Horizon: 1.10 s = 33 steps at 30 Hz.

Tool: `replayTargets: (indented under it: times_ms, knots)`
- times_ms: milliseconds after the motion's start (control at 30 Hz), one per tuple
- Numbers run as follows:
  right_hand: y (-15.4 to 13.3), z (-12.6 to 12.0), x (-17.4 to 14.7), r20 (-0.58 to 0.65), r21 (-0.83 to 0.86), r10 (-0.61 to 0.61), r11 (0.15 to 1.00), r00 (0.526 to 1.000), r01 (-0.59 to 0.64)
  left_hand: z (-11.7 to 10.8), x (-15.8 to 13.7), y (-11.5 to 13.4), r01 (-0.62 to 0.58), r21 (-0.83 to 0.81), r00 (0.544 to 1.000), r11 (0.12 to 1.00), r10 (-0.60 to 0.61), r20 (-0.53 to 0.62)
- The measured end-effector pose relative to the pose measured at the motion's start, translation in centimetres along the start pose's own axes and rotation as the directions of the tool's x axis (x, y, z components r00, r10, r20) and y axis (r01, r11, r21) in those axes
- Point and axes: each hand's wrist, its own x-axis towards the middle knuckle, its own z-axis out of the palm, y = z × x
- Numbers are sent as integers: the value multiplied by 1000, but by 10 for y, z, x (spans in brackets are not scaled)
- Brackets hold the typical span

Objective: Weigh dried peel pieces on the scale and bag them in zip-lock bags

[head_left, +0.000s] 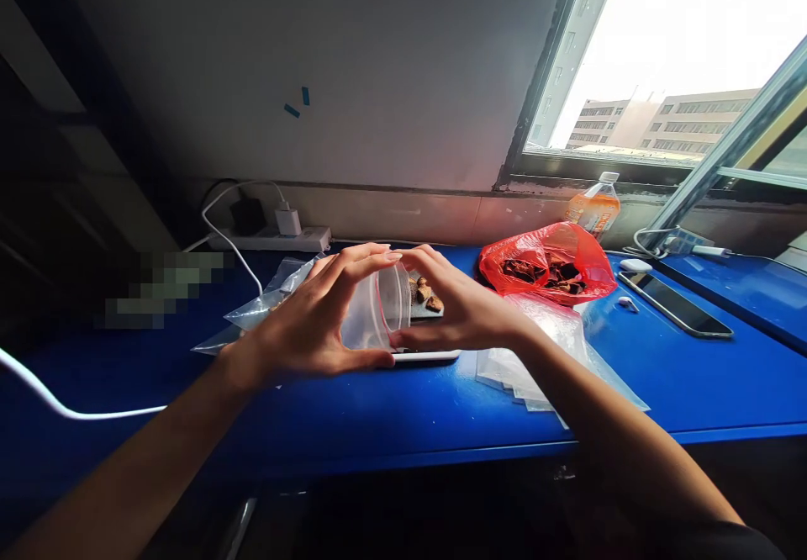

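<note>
Between both hands is a clear plastic zip bag (pixel 364 318), its round mouth spread wide and turned to the right, with a thin red line along the seal. My left hand (pixel 308 316) curls round the bag's left side, thumb below and fingers above. My right hand (pixel 450 303) grips the rim of the mouth from the right; the fingertips of both hands meet at the top. Just behind the right hand, brown dried chunks (pixel 434 302) lie on a dark flat surface. A white-edged flat device (pixel 429 357) shows beneath the hands, mostly hidden.
On the blue table (pixel 391 425) a red plastic bag (pixel 504 245) holds dark dried pieces. Flat clear bags (pixel 530 367) lie before it, more clear bags (pixel 243 318) at left. Behind are a drink bottle (pixel 596 207) and power strip (pixel 308 239); a phone (pixel 684 303) lies right.
</note>
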Motion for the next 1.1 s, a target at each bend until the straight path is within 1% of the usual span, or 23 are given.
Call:
replayTargets:
  times_ms: [67, 100, 167, 200, 233, 267, 333, 367, 400, 467, 533, 633, 767, 967, 1100]
  knots:
    - [7, -12, 1, 1, 150, 40, 988, 999, -40, -2, -1, 0, 42, -93, 997, 995, -48, -61]
    - [12, -16, 1, -32, 184, 86, 980, 996, -79, -3, -2, 0, 75, -141, 993, 987, -87, -85]
    - [26, -17, 3, -141, 158, 151, 979, 978, -128, -5, -2, 1, 151, -230, 978, 961, -179, -106]
    - [34, -13, 4, -189, 102, 139, 987, 972, -122, -6, -2, 1, 182, -265, 970, 947, -217, -108]
    - [43, -8, 6, -204, 24, 102, 995, 974, -99, -6, -1, 1, 207, -292, 962, 934, -248, -111]
    - [52, -1, 9, -170, -65, 51, 996, 984, -63, -6, -1, -1, 221, -312, 956, 924, -269, -119]
    - [69, 13, 16, -22, -223, -40, 974, 999, 34, -4, 0, -6, 203, -344, 949, 917, -271, -162]
    - [76, 19, 20, 57, -278, -67, 957, 996, 81, -2, 0, -9, 170, -360, 946, 918, -254, -201]
    - [82, 25, 24, 120, -316, -84, 941, 989, 118, -1, 0, -13, 123, -372, 941, 920, -228, -252]
    - [90, 32, 32, 197, -350, -98, 923, 975, 163, 1, -1, -19, 78, -389, 933, 918, -205, -295]
    - [93, 37, 39, 224, -352, -109, 918, 969, 184, 2, -1, -22, 68, -398, 933, 915, -199, -300]
    - [91, 41, 43, 204, -352, -125, 916, 971, 192, 1, 0, -21, 59, -411, 936, 910, -193, -294]
    - [87, 45, 44, 166, -377, -88, 915, 982, 146, 1, 0, -18, 56, -451, 935, 891, -205, -290]
    - [84, 47, 46, 129, -382, -28, 921, 991, 75, 1, -1, -19, 88, -516, 932, 852, -254, -260]
    - [84, 47, 47, 103, -346, -22, 937, 994, 56, 1, 0, -21, 81, -498, 928, 864, -248, -280]
